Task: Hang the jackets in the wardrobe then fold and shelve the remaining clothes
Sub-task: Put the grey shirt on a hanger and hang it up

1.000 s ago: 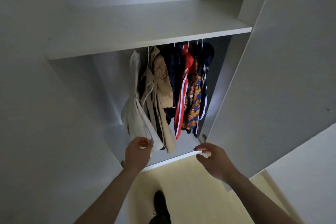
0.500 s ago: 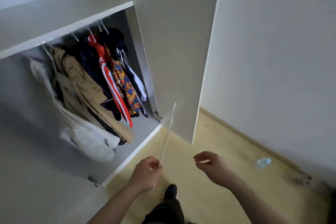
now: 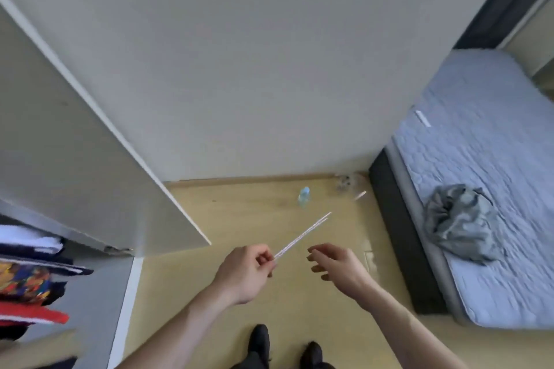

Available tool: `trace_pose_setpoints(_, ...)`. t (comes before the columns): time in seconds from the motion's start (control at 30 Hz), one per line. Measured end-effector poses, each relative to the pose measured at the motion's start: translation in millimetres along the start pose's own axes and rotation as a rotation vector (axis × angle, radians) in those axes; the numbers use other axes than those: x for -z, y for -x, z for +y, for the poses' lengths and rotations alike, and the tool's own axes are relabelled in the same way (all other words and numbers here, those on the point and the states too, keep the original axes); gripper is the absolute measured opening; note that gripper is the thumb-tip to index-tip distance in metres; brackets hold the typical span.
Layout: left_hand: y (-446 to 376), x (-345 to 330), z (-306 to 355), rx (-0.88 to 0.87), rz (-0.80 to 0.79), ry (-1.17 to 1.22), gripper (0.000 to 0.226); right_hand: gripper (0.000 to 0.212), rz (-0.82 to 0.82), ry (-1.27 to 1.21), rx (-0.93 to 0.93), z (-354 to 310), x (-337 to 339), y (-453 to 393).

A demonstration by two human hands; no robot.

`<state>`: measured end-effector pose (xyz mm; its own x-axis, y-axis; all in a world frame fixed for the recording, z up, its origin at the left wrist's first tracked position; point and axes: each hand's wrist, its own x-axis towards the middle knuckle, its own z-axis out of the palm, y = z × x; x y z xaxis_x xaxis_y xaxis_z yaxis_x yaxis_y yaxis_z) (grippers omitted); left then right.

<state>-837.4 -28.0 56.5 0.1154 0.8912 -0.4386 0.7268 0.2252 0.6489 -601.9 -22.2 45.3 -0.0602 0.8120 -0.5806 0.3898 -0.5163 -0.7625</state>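
The person stands on the yellow floor [image 3: 239, 213] between the open wardrobe door [image 3: 99, 159] and the bed [image 3: 485, 159], looking down at both hands. The left hand [image 3: 244, 271] has its fingers curled and pinches the near end of a thin white rod [image 3: 302, 235], perhaps a hanger seen edge-on, though I cannot tell for certain; it points away toward the wall, held clear of the body, I would judge so that it catches on nothing. The right hand [image 3: 337, 266] holds nothing, its fingers loosely spread and slightly bent, just beside the rod, seemingly ready to take hold of something. At the left edge the jackets [image 3: 27, 281] already hang inside the wardrobe, blurred, only their lower ends showing. A crumpled grey garment [image 3: 458, 228] lies on the blue mattress, well apart from the hands, and looks to be the next piece to handle. A small clear bottle [image 3: 303, 195] lies on the floor near the wall.
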Motion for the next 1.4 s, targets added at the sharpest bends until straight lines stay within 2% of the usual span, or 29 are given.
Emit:
trace_pose_setpoints(0.13, -36.8, -22.5, 48.1, -0.198, -0.092, -0.159, 0.016, 0.017, 0.186, -0.140, -0.058, 17.8, 44.5, 16.9)
trace_pose_setpoints(0.33, -72.3, -75.5, 138.5, -0.440, -0.202, -0.275, 0.021, 0.023, 0.395, -0.385, -0.124, 55.6, 117.8, 38.2)
trace_pose_setpoints(0.6, -98.6, -177.9, 252.4, -0.609, -0.330, -0.336, 0.019, 0.021, 0.548, -0.618, -0.170, 129.2, 236.0, 42.6)
trace_pose_setpoints(0.77, -112.4, -242.7, 316.2, -0.590, -0.405, -0.294, 0.020, 0.021, 0.565, -0.602, -0.179, 172.7, 323.2, 40.0)
trace_pose_setpoints(0.87, -125.4, -274.5, 351.3, -0.565, -0.385, -0.259, 0.027, 0.022, 0.551, -0.584, -0.189, 192.3, 376.4, 39.3)
trace_pose_setpoints(1.03, -168.1, -310.3, 392.9, -0.448, -0.412, -0.289, 0.027, 0.021, 0.540, -0.544, -0.228, 213.9, 446.5, 42.7)
trace_pose_setpoints(1.27, -276.2, -363.9, 433.7, -0.350, -0.550, -0.455, 0.016, 0.021, 0.593, -0.503, -0.326, 248.3, 523.7, 19.7)
trace_pose_setpoints(1.4, -359.8, -418.9, 459.7, -0.261, -0.620, -0.493, 0.007, 0.021, 0.629, -0.513, -0.422, 271.2, 565.4, -11.9)
